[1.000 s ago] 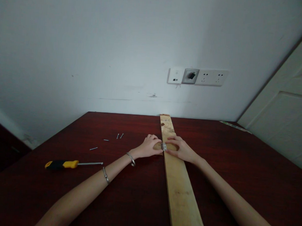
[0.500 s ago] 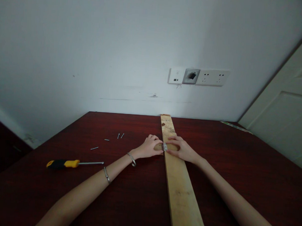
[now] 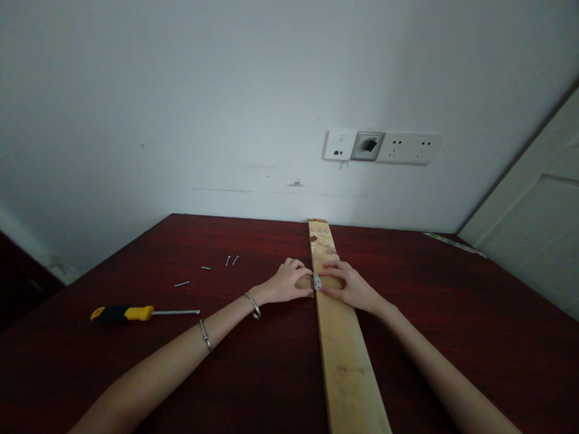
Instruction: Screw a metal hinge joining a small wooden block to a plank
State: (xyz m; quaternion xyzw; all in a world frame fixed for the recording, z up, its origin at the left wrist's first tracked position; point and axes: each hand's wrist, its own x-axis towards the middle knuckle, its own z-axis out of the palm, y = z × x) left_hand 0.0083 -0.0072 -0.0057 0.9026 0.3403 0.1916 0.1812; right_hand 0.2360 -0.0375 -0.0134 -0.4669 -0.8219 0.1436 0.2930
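A long wooden board [image 3: 352, 373] lies lengthwise on the dark red table, its far end by the wall. A small silver metal hinge [image 3: 317, 281] with holes sits at the board's left edge. My left hand [image 3: 286, 282] comes from the left, thumb and fingers closed about the hinge's left side. From the right, my right hand [image 3: 356, 288] rests over the board, with its thumb and index finger pinching at the hinge's other side. The fingertips partly hide the hinge.
To the left lies a yellow and black screwdriver [image 3: 126, 313], its shaft pointing right. Several loose screws [image 3: 181, 284] are scattered beyond it on the tabletop [image 3: 255, 350]. Sockets [image 3: 407, 148] line the wall behind; a white door [image 3: 548, 222] stands at right.
Both hands keep their place at the hinge, and the board stays put. Only a very slight shift of the camera view shows.
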